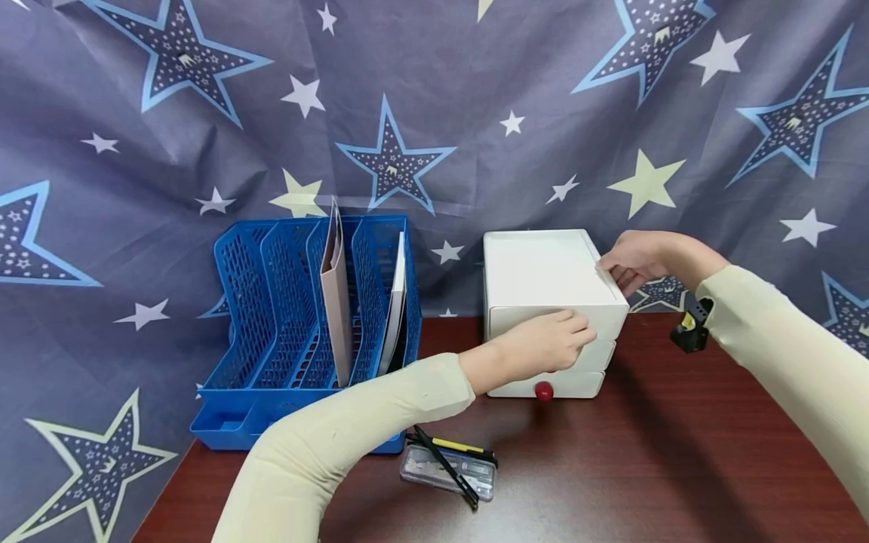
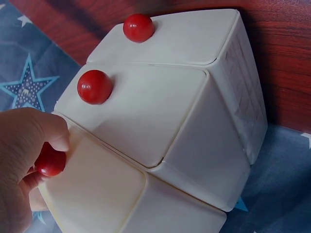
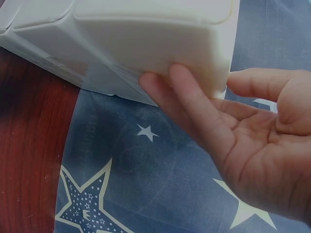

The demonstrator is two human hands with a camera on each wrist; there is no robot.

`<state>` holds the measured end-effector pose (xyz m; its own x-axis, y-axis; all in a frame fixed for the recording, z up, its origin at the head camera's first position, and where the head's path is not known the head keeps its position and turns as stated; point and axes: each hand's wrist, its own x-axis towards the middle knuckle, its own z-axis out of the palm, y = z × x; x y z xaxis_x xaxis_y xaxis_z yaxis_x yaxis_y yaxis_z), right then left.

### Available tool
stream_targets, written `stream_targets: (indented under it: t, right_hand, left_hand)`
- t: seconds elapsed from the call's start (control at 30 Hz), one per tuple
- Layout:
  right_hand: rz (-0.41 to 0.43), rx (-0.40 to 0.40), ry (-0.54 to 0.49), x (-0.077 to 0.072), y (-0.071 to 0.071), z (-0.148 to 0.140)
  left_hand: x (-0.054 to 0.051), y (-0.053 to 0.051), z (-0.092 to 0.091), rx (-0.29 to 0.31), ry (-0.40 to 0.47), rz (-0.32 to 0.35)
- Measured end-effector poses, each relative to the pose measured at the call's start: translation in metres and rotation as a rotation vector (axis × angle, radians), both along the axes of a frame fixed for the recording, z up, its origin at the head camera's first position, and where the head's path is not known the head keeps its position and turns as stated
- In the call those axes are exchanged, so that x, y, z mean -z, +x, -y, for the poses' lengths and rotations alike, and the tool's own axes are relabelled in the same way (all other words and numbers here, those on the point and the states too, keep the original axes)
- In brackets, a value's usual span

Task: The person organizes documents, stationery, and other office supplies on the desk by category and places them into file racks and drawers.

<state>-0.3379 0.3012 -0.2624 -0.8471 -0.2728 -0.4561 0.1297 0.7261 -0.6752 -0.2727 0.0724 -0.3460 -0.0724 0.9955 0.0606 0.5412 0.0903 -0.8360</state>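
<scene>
A white desktop drawer cabinet [image 1: 546, 264] with three stacked drawers stands on the table against the curtain. In front of its top drawer [image 2: 104, 177] is my left hand [image 1: 546, 343], pinching the round red knob [image 2: 50, 161] between thumb and fingers. The middle knob [image 2: 95, 87] and bottom knob [image 1: 544, 391] are free. My right hand [image 1: 638, 260] grips the cabinet's upper right edge; in the right wrist view the thumb is at the top edge and the fingers lie along the side wall. The head view hides the top knob behind my left hand.
To the left stands a blue file rack [image 1: 271, 377] holding a pinkish-brown folder [image 1: 336, 302] and a white book or folder [image 1: 394, 309]. A clear case [image 1: 434, 471], a black pen [image 1: 444, 467] and a yellow-and-black pen or cutter [image 1: 458, 446] lie on the dark red table [image 1: 611, 483].
</scene>
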Motion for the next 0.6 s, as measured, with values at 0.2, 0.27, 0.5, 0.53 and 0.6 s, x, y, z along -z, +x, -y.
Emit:
stream_targets:
  t: [0.2, 0.27, 0.5, 0.53, 0.6]
  right_hand:
    - [0.014, -0.007, -0.005, -0.0020, -0.0006, -0.0007]
    - [0.014, -0.010, -0.002, -0.0029, -0.0007, -0.0003]
    - [0.043, -0.014, -0.017, -0.0039, -0.0019, 0.0008]
    - [0.047, -0.018, -0.019, -0.0037, -0.0022, 0.0008]
    - [0.055, -0.025, -0.019, -0.0034, -0.0028, 0.0006]
  left_hand:
    - [-0.0002, 0.0008, -0.0002, 0.005, 0.008, -0.001]
    - [-0.0006, 0.0005, -0.0005, 0.004, 0.011, -0.001]
    - [-0.0004, 0.0002, -0.0009, 0.003, 0.031, 0.016]
    - [-0.0005, 0.0004, -0.0010, 0.001, 0.033, 0.023]
    - [-0.0009, 0.0009, -0.0013, -0.003, 0.035, 0.035]
